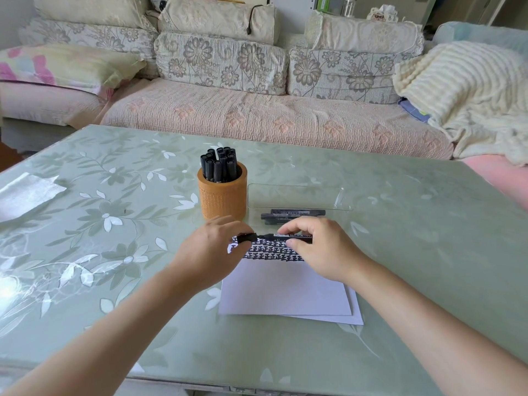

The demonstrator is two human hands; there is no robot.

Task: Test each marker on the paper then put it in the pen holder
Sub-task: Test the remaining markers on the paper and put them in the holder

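- Two bare forearms (114, 338) reach in from the near edge over a pale green, flower-patterned tabletop (400, 224).
- Far left on it lies a crinkled, shiny clear sheet (25, 192), well apart from everything else.
- The left hand (217, 247) pinches a short black cap (246, 238) between thumb and curled fingertips, above the top left corner of the paper.
- The cap meets the narrow tip end of a black marker with a printed label (285, 238). The marker lies level, left to right, between both hands, and I cannot tell whether the cap is pushed home.
- Beneath it are stacked white paper sheets (285, 292), their far strip filled with rows of black test marks.
- Behind the left hand stands a round orange textured pen holder (223, 195), packed with upright black capped markers (220, 164).
- The right hand (320, 247) grips the marker's barrel from above, fingers curled round it.
- Just beyond that hand, a clear plastic tray (297, 192) holds a few loose black markers (294, 215) lying flat.
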